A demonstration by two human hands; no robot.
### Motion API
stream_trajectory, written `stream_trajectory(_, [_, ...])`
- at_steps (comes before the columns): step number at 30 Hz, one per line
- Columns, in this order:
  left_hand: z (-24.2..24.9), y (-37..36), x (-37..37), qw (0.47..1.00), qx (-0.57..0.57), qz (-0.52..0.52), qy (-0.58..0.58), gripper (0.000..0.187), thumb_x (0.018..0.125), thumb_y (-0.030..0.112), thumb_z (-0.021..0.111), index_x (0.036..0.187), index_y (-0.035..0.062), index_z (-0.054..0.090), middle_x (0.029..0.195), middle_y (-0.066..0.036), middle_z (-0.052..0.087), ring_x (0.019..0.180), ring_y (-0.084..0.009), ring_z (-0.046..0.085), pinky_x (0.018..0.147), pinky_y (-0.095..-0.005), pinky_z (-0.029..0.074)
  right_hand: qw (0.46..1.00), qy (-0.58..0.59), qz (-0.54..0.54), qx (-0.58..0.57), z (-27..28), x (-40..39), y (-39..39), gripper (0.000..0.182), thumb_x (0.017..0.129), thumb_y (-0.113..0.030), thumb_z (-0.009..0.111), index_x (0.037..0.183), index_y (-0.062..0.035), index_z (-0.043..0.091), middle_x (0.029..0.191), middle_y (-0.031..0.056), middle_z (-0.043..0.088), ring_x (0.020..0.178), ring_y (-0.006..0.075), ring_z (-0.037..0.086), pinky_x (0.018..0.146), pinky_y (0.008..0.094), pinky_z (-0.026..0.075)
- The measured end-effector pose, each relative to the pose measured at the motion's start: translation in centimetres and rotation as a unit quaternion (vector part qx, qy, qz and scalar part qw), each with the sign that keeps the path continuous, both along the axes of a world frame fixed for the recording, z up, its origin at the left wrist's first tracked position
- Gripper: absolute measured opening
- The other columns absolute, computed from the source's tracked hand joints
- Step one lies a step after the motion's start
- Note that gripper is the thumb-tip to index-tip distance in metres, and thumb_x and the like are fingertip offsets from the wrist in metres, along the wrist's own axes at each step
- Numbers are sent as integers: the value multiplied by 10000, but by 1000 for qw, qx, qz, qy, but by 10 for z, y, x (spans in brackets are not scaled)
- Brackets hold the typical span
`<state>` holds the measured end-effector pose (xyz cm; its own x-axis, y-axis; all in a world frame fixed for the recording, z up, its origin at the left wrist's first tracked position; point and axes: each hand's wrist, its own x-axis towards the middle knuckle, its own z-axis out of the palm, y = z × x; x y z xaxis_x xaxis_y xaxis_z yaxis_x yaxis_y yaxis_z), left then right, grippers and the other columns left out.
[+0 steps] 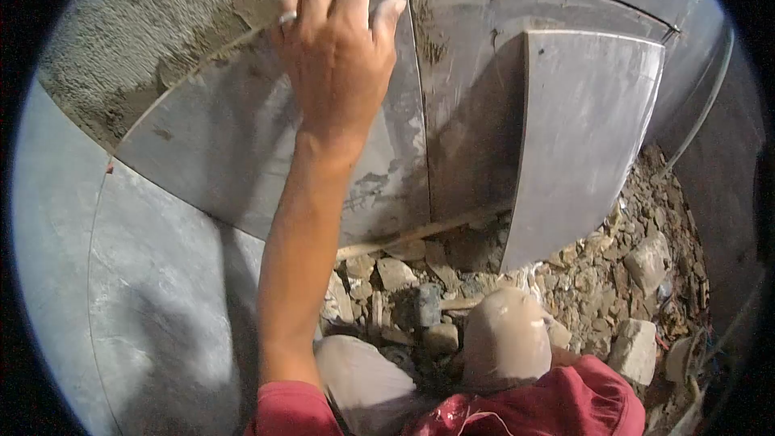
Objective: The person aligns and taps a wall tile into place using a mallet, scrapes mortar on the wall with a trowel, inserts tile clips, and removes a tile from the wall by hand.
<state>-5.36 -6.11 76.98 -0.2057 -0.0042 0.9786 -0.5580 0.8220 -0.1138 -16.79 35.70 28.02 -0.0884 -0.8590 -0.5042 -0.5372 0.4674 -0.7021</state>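
My left hand, with a ring on one finger, reaches up to the top corner of a large grey wall tile. Its fingers curl over the tile's upper edge, and the thumb lies near the corner; the fingertips are partly hidden. This tile stands against the wall, edge to edge with another grey tile on its right. My right hand is out of sight; only the red sleeve on that side shows, beside my knee.
A loose grey tile leans upright at the right. Broken stones cover the ground, with a hammer-like tool among them. A wooden strip runs below the wall tiles. Rough mortar shows upper left; a pale cable hangs right.
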Motion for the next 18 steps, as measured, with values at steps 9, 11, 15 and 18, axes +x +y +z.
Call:
stream_trajectory(9, [-4, 8, -13, 997, -22, 55, 47, 272, 643, 148, 764, 853, 67, 612, 959, -87, 473, 935, -246, 460, 840, -411, 336, 999, -27, -9, 30, 2, 14, 16, 402, 734, -207, 660, 1073, 4, 609, 1026, 214, 626, 962, 346, 601, 780, 425, 467])
stream_trajectory(11, [-3, 6, -15, 997, -26, 48, 46, 269, 641, 148, 764, 840, 61, 606, 954, -88, 476, 945, -251, 461, 845, -411, 341, 999, -30, -11, 30, 1, 15, 17, 401, 735, -208, 660, 1071, 3, 610, 1024, 213, 627, 960, 345, 602, 779, 424, 467])
stream_trajectory(15, [9, 24, -12, 995, 1, 101, 16, 271, 662, 223, 757, 834, 66, 617, 909, -105, 541, 909, -278, 514, 812, -411, 393, 999, -28, -15, 16, -3, 9, 5, 399, 736, -211, 660, 1069, 3, 612, 1021, 212, 628, 956, 342, 604, 778, 423, 468])
stream_trajectory(18, [10, 9, -6, 997, -2, 74, -12, 291, 657, 316, 775, 835, 131, 637, 913, -88, 543, 907, -277, 500, 799, -428, 388, 999, -26, -19, -4, -4, 3, -6, 397, 737, -213, 660, 1067, 3, 613, 1018, 210, 630, 953, 341, 606, 777, 423, 468])
